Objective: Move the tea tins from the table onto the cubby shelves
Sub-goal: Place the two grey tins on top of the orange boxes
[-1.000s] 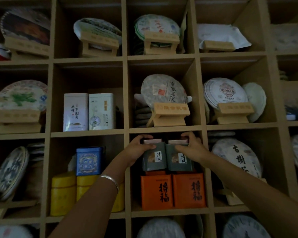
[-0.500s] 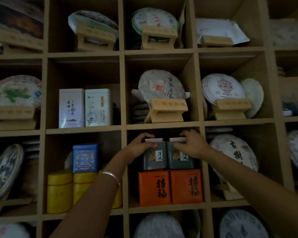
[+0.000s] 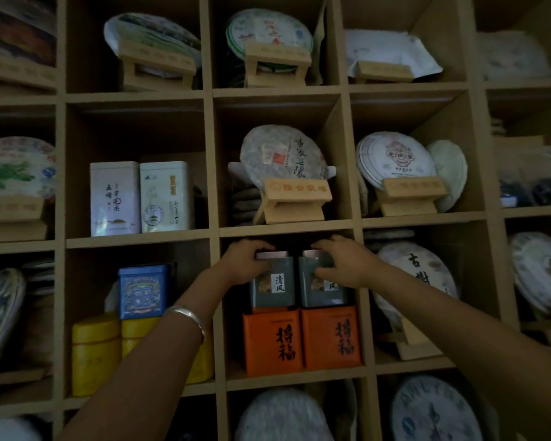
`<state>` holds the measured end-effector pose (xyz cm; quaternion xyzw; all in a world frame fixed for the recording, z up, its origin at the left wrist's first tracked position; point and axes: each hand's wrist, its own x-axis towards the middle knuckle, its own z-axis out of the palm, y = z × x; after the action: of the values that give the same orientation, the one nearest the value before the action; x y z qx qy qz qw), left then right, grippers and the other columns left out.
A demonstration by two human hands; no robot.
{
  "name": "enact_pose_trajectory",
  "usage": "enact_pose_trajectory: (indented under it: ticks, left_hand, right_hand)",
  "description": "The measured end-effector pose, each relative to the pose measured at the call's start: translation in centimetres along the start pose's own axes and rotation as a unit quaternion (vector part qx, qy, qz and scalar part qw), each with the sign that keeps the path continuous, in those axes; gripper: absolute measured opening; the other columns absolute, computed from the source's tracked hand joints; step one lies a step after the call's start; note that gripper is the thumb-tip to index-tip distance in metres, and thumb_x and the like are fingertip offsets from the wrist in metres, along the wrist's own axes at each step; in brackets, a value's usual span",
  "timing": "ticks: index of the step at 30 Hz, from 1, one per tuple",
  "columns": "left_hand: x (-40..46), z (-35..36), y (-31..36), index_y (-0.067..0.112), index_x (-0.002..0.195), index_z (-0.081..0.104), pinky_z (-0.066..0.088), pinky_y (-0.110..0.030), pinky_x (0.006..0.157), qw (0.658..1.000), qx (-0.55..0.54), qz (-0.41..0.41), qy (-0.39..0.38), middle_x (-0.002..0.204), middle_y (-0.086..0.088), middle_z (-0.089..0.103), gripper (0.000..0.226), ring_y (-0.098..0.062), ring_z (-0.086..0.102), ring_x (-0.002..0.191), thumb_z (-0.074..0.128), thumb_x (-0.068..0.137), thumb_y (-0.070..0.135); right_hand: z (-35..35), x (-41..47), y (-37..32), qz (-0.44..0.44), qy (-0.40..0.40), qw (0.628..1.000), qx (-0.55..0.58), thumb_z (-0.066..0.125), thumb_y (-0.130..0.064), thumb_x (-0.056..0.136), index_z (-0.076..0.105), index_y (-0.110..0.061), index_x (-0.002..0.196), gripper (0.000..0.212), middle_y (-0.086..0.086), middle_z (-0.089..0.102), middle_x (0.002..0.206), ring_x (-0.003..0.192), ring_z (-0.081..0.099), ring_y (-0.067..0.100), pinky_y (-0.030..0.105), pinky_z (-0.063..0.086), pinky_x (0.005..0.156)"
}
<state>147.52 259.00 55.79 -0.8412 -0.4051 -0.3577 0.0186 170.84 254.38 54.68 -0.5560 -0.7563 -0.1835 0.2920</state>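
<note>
Two grey-green tea tins stand side by side on top of two orange tins (image 3: 303,340) inside a middle cubby of the wooden shelf unit (image 3: 285,232). My left hand (image 3: 244,261) grips the upper left corner of the left grey tin (image 3: 272,286). My right hand (image 3: 344,261) grips the top and front of the right grey tin (image 3: 322,289), covering part of its label. Both tins sit upright with pale lids.
The cubby to the left holds a blue tin (image 3: 143,289) on yellow tins (image 3: 96,354). Above that stand two white tins (image 3: 140,197). Round wrapped tea cakes on wooden stands (image 3: 295,198) fill the other cubbies.
Both hands have stayed on the grey tins. My right fingers have slid lower over the front of the right tin. The view has shifted slightly.
</note>
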Motion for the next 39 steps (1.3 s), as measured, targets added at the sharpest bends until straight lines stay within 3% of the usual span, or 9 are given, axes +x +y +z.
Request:
enact_pose_trajectory:
  ticks: [9,21,39]
  left_hand:
    - [-0.3,-0.6,0.0,0.015,0.130,0.057,0.042,-0.024,0.085,0.999,0.042,0.008,-0.004,0.128,-0.007,0.061,0.044,-0.019,0.056,0.115,0.065,0.088,0.021]
    - [-0.6,-0.7,0.7,0.015,0.132,0.055,0.043,-0.027,0.085,0.999,0.046,-0.010,-0.006,0.127,-0.009,0.060,0.044,-0.022,0.056,0.114,0.064,0.089,0.021]
    - [-1.1,-0.7,1.5,0.014,0.130,0.056,0.041,-0.024,0.084,0.998,0.061,-0.001,0.012,0.127,-0.008,0.060,0.043,-0.021,0.055,0.116,0.064,0.088,0.021]
  right_hand:
    - [0.2,0.4,-0.3,0.003,-0.003,0.999,-0.039,0.062,-0.045,0.082,0.042,-0.022,0.137,0.062,0.010,0.052,0.122,0.112,0.050,0.026,0.036,0.047,0.083]
    - [-0.1,0.4,0.0,-0.003,-0.018,1.000,-0.018,0.064,-0.040,0.082,0.047,-0.022,0.130,0.053,0.008,0.054,0.113,0.104,0.053,0.024,0.032,0.044,0.076]
    - [-0.9,0.4,-0.2,-0.010,-0.052,0.999,-0.011,0.060,-0.029,0.088,0.037,-0.020,0.142,0.059,0.013,0.051,0.129,0.119,0.048,0.026,0.038,0.044,0.097]
